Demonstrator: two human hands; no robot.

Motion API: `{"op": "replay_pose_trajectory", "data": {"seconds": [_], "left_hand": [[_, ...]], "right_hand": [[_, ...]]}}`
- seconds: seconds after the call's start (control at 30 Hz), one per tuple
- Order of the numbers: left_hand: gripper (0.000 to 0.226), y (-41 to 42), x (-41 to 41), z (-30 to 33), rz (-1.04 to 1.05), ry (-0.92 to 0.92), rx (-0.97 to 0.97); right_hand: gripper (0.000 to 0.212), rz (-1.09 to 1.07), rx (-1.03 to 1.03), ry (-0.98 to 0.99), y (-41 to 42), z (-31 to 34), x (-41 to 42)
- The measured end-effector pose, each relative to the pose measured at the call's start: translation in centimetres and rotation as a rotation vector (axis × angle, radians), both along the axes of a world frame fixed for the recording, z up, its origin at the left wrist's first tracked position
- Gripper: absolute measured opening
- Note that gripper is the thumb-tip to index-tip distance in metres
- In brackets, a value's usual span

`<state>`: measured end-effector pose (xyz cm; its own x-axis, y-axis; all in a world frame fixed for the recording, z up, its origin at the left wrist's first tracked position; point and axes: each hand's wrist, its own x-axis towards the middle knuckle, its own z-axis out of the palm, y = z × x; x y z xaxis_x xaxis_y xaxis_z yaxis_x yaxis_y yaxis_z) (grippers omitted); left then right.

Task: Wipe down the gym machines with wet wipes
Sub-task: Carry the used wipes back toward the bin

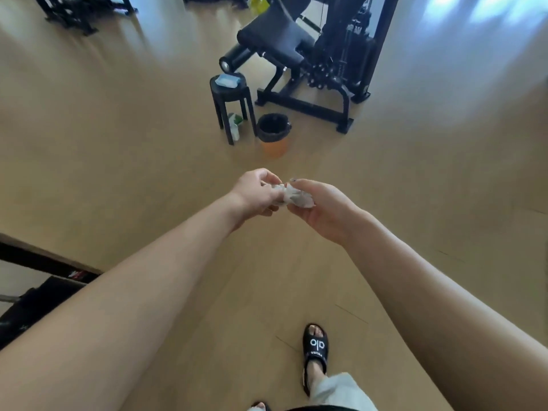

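Observation:
A crumpled white wet wipe [298, 197] sits between my two hands, held out over the wooden floor. My left hand [255, 192] pinches its left end with curled fingers. My right hand [323, 209] grips the rest of the wad from the right, thumb on top. A black gym machine [299, 51] with a padded seat stands ahead. A pale blue pack of wipes [227, 80] lies on a black stool [232, 106] in front of the machine.
An orange bin [273, 134] lined with a black bag stands on the floor right of the stool. A white bottle [235, 126] is under the stool. More black equipment sits at far left [80, 10] and at the lower left edge [35, 298]. My sandalled foot [315, 354] is below.

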<state>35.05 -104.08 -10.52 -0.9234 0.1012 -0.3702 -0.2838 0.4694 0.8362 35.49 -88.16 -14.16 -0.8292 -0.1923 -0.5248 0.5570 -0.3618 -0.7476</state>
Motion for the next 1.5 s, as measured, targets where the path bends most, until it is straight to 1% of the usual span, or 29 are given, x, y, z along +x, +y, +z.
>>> {"op": "replay_pose_trajectory", "data": {"seconds": [0.07, 0.2, 0.3, 0.4, 0.5, 0.63, 0.73, 0.83, 0.9, 0.97, 1.0, 1.03, 1.13, 1.2, 1.27, 1.33, 1.4, 1.5], "left_hand": [[0.016, 1.9, -3.7, 0.1, -0.030, 0.026, -0.074], [0.015, 4.5, -10.9, -0.2, 0.012, 0.059, -0.102], [0.014, 4.9, -16.2, -0.8, 0.049, 0.057, -0.093], [0.013, 4.3, -21.8, -1.7, 0.067, 0.057, -0.084], [0.011, 3.2, -27.9, -2.9, 0.013, 0.052, -0.126], [0.015, 0.5, -37.0, -4.6, -0.016, 0.046, -0.136], [0.016, -1.4, -43.3, -5.1, -0.073, 0.010, -0.141], [0.014, -2.8, -49.2, -5.1, -0.093, -0.037, -0.086], [0.014, -3.3, -53.0, -5.2, -0.062, -0.115, 0.002], [0.030, -3.2, -56.8, -5.4, -0.024, -0.219, 0.116], [0.039, -3.1, -58.8, -5.6, -0.020, -0.241, 0.125], [0.041, -2.9, -60.8, -5.9, -0.031, -0.229, 0.084], [0.020, -2.0, -66.8, -7.0, -0.081, -0.114, -0.104], [0.020, -1.4, -71.0, -7.8, -0.104, -0.069, -0.159], [0.023, -0.7, -75.2, -8.6, -0.092, -0.041, -0.179], [0.025, -0.1, -79.0, -9.1, -0.084, -0.028, -0.175], [0.018, 0.6, -82.7, -10.0, -0.097, -0.022, -0.179], [0.010, 0.7, -87.6, -11.0, -0.100, -0.037, -0.189]], "right_hand": [[0.020, -0.014, -0.004, 0.014, 1.8, 0.0, -3.7], [0.026, -0.010, -0.048, 0.025, 3.8, 0.6, -10.7], [0.027, -0.026, -0.021, -0.001, 3.9, 1.2, -15.7], [0.019, -0.047, 0.022, -0.011, 3.4, 1.1, -21.2], [0.024, -0.014, 0.041, -0.037, 2.4, 0.6, -27.1], [0.021, 0.065, 0.145, -0.045, 0.2, -0.5, -35.7], [0.022, 0.044, 0.172, -0.029, -1.9, -1.4, -42.2], [0.025, -0.018, 0.116, -0.046, -3.4, -2.0, -48.2], [0.028, -0.068, 0.073, -0.069, -3.8, -2.3, -52.0], [0.030, -0.116, 0.042, -0.091, -3.7, -2.9, -55.9], [0.030, -0.125, 0.031, -0.097, -3.7, -3.3, -57.8], [0.029, -0.126, 0.019, -0.098, -3.5, -3.7, -59.7], [0.030, -0.117, 0.036, -0.084, -2.7, -5.0, -65.4], [0.035, -0.102, 0.072, -0.079, -2.0, -6.0, -69.7], [0.036, -0.090, 0.092, -0.101, -1.5, -6.8, -74.2], [0.031, -0.078, 0.108, -0.136, -1.1, -7.5, -78.6], [0.023, -0.061, 0.126, -0.142, -0.8, -8.3, -82.6], [0.020, -0.040, 0.166, -0.148, -1.0, -9.1, -87.7]]}}
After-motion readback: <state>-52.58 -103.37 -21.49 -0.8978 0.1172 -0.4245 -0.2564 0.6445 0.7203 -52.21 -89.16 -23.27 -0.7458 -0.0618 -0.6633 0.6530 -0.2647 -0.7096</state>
